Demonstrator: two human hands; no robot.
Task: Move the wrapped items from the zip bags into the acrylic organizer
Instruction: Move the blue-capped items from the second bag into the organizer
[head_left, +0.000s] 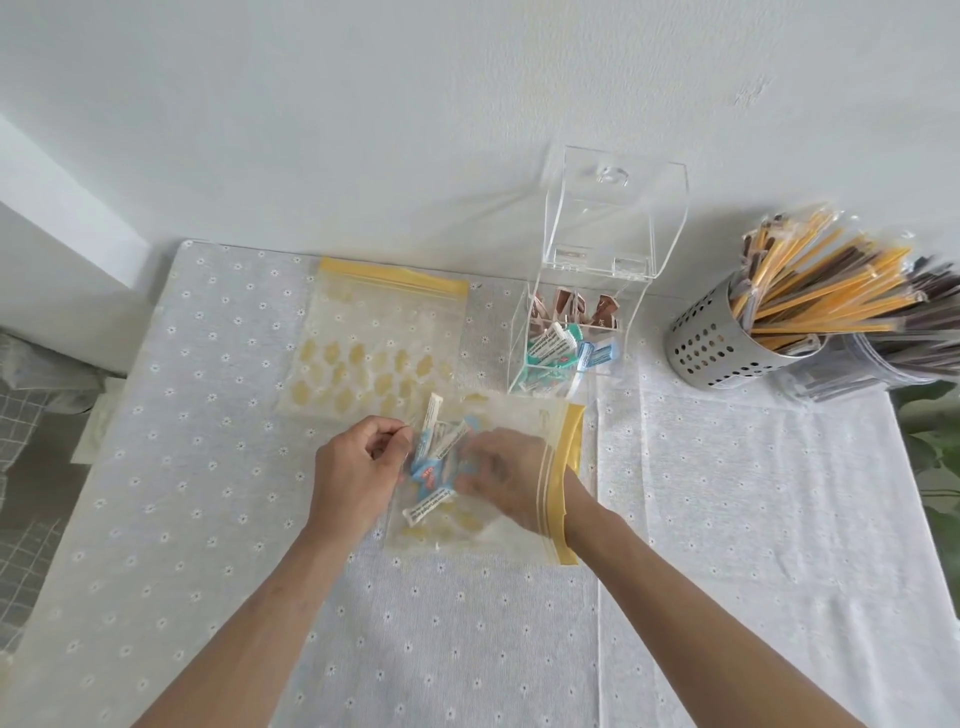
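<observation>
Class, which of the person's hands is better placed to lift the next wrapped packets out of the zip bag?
Probably the right hand: it is already inside the zip bag, on the packets. The left hand grips the bag's closed end from outside.

Your right hand (511, 475) is inside the near bag (483, 525), your left hand (358, 467) at its left edge. Behind lie a second bag (374, 338) and, to its right, the organizer (571, 332), then a holder (727, 343).

Right hand (511, 480) blurred inside the zip bag (540, 415), perhaps gripping packets.
</observation>
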